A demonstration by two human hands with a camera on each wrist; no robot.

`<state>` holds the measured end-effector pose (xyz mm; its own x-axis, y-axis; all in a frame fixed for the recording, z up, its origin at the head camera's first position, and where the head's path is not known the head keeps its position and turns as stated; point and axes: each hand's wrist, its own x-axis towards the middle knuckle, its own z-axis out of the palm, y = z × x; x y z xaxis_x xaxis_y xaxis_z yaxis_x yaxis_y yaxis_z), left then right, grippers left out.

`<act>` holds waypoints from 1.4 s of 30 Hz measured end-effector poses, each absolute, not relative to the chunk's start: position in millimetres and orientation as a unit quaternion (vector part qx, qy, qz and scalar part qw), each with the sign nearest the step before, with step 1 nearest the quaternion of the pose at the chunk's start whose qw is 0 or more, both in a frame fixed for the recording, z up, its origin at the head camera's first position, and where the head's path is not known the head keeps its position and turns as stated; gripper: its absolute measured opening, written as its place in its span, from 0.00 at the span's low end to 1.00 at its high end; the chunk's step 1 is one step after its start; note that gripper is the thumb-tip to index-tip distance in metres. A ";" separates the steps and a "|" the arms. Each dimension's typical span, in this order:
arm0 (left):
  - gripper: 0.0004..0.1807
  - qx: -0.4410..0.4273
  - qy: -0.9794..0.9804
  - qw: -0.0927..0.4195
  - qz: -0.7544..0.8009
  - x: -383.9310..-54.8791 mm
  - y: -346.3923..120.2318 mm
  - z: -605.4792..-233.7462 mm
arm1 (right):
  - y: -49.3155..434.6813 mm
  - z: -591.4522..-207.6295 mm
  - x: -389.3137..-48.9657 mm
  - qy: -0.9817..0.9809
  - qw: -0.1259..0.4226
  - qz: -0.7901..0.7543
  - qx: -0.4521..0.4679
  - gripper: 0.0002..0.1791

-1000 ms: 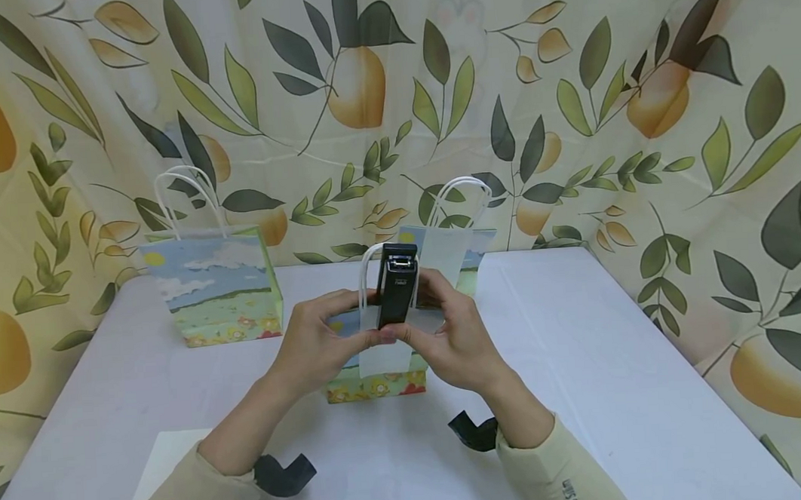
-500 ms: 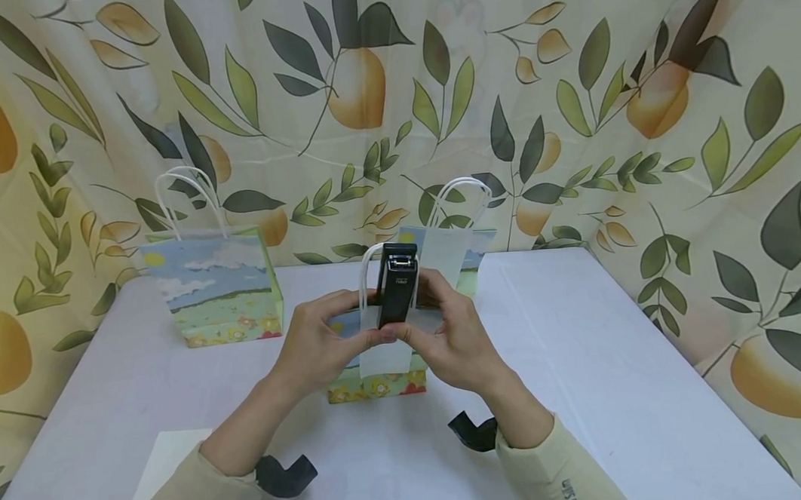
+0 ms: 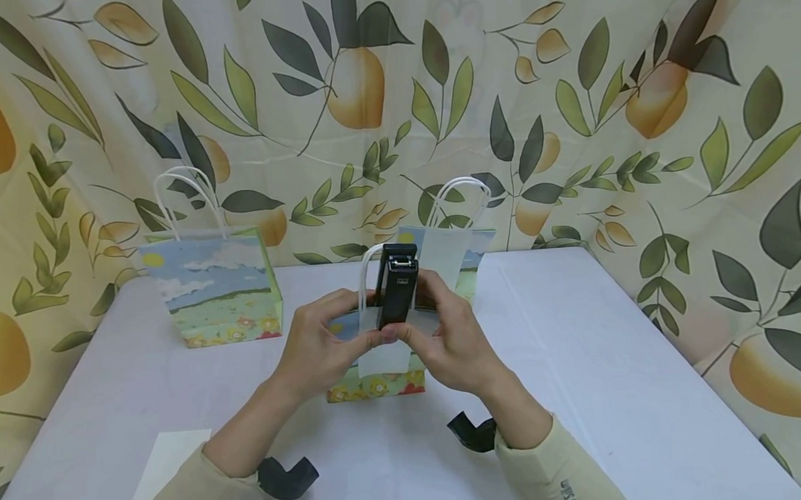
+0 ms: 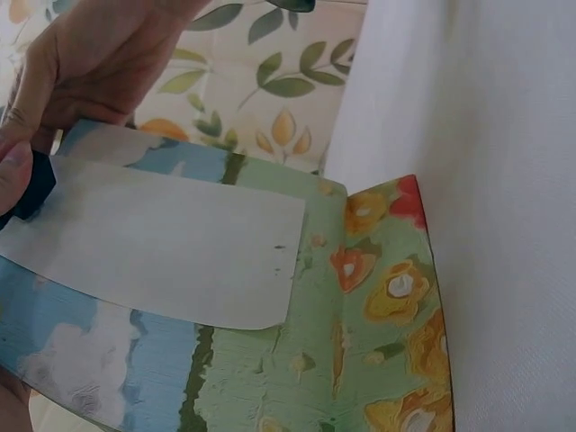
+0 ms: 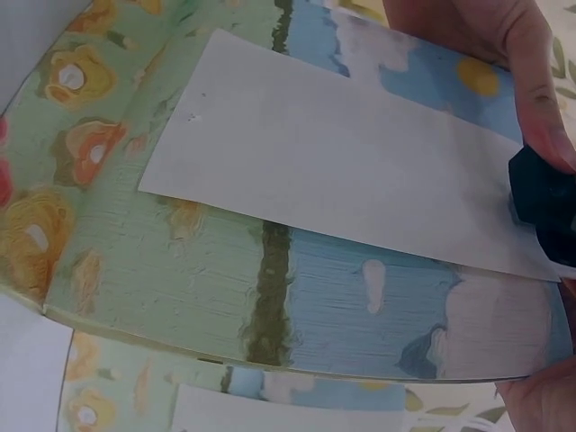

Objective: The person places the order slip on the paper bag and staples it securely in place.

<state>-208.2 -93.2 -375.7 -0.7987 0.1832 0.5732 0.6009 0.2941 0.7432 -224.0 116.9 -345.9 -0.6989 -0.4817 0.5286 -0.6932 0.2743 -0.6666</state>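
Note:
A black stapler stands upright at the top of a gift bag printed with sky and flowers. My left hand and right hand grip it from either side. Both thumbs meet at the stapler's lower end, and the other fingers reach behind to the bag's upper edge, partly hidden. A white paper strip hangs down the bag's front, its top under the stapler. The right wrist view shows the stapler's dark end over the strip. The bag's white handle rises behind the stapler.
Another printed gift bag stands at the back left. A third bag, with a white strip on its front, stands behind my right hand. A white paper sheet lies by my left sleeve, on the white-covered table.
Almost nothing differs. Both hands keep the same hold on the stapler and bag, with only a very slight shift.

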 end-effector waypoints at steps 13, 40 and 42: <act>0.25 -0.250 -0.783 0.206 -0.531 -208.4 -93.8 -374.5 | 113.2 -346.0 -224.5 -0.788 0.116 0.474 0.375 0.34; 0.28 -0.244 -0.800 0.160 -0.524 -210.6 -98.9 -373.6 | 117.7 -345.2 -225.3 -0.799 0.102 0.463 0.371 0.35; 0.28 -0.241 -0.803 0.156 -0.523 -211.1 -99.1 -373.7 | 118.3 -346.4 -226.1 -0.799 0.102 0.463 0.370 0.36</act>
<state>-211.1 -99.1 -373.7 -0.8352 0.2233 0.5026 0.5500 0.3378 0.7638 -226.1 118.3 -346.4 -0.7057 -0.4962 0.5058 -0.6856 0.2982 -0.6640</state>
